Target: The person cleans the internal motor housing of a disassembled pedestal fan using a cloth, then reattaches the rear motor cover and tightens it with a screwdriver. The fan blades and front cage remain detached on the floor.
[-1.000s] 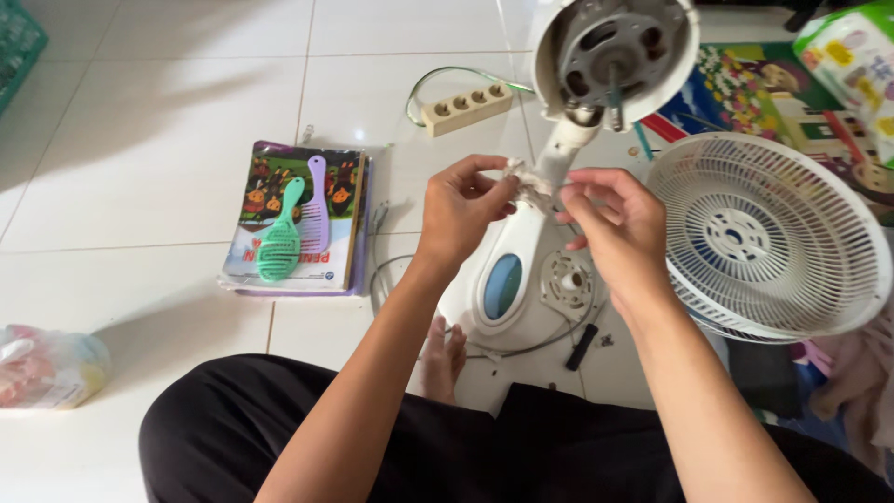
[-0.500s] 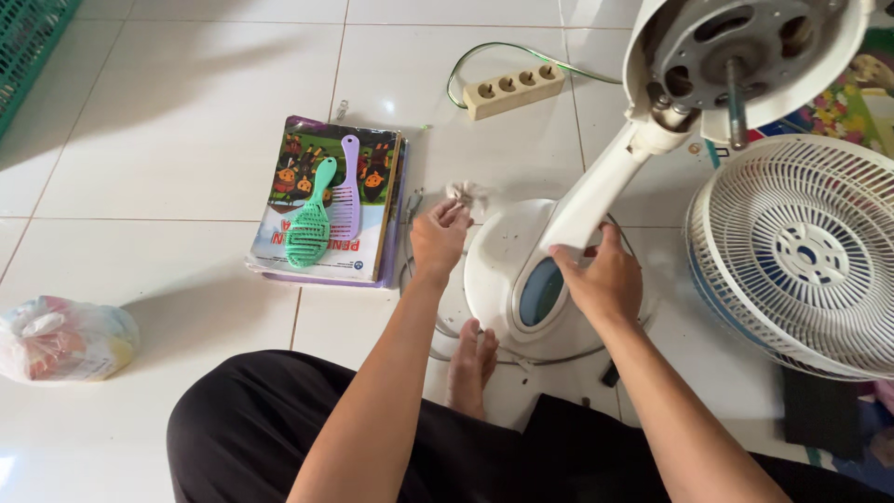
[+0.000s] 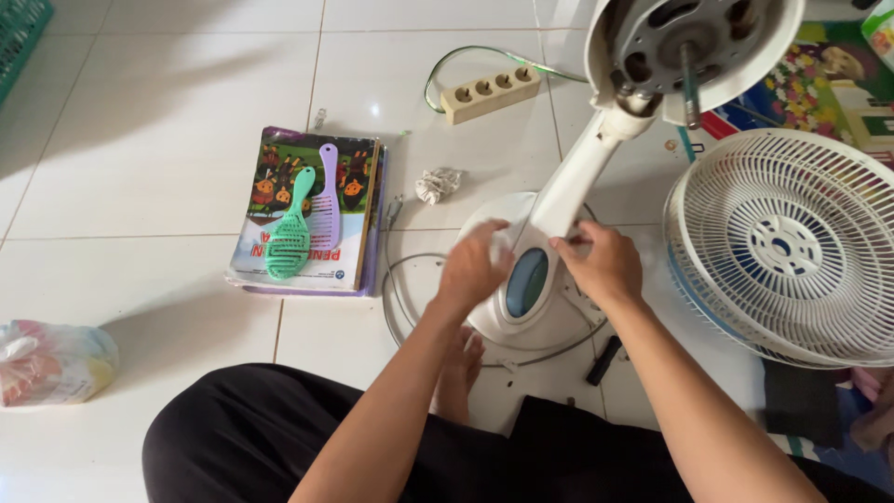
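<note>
A white desk fan stands on the tiled floor with its round base [image 3: 521,312] in front of me and its bare motor head [image 3: 694,42] at the upper right. My left hand [image 3: 473,268] rests on the left side of the base, fingers curled over it. My right hand [image 3: 603,265] grips the base at the foot of the white neck [image 3: 573,191], beside the oval blue panel [image 3: 527,281]. A crumpled white scrap [image 3: 438,183] lies on the floor beyond the base, apart from both hands.
The fan's white grille [image 3: 792,247] lies at the right. A book [image 3: 312,210] with a green brush [image 3: 289,237] and a purple comb [image 3: 327,191] lies at the left. A beige power strip [image 3: 491,91] is behind, a plastic bag [image 3: 51,361] at the lower left, a small black tool [image 3: 603,360] near my knee.
Both hands came down from holding a small white scrap above the fan to the base. The scrap now lies on the floor. The left hand has shifted from the scrap onto the base.
</note>
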